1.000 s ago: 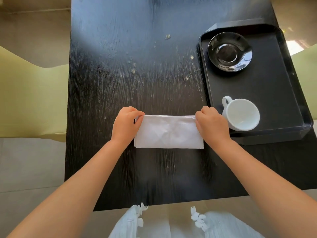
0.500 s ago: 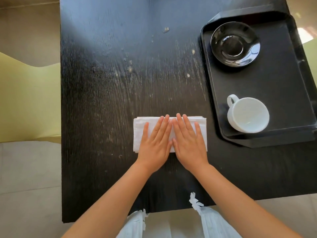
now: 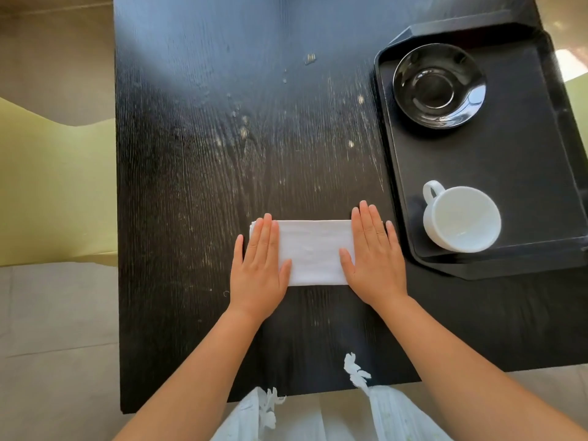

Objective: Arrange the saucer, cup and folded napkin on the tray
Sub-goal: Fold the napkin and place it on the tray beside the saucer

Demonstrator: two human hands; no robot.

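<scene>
A white folded napkin lies flat on the black table, left of the tray. My left hand rests palm down on its left end, fingers extended. My right hand presses flat on its right end in the same way. Neither hand grips anything. The black tray sits at the table's right side. A black saucer lies at the tray's far left corner. A white cup, upright with its handle pointing up-left, stands at the tray's near left corner, apart from the saucer.
Pale crumbs or scuffs speckle the table's middle. A yellow-green chair stands off the left edge. White clothing shows at the near edge. The tray's right part is bare.
The hands, side by side on the napkin's middle half a second ago, have slid apart to its two ends. A second ago they pinched its far corners.
</scene>
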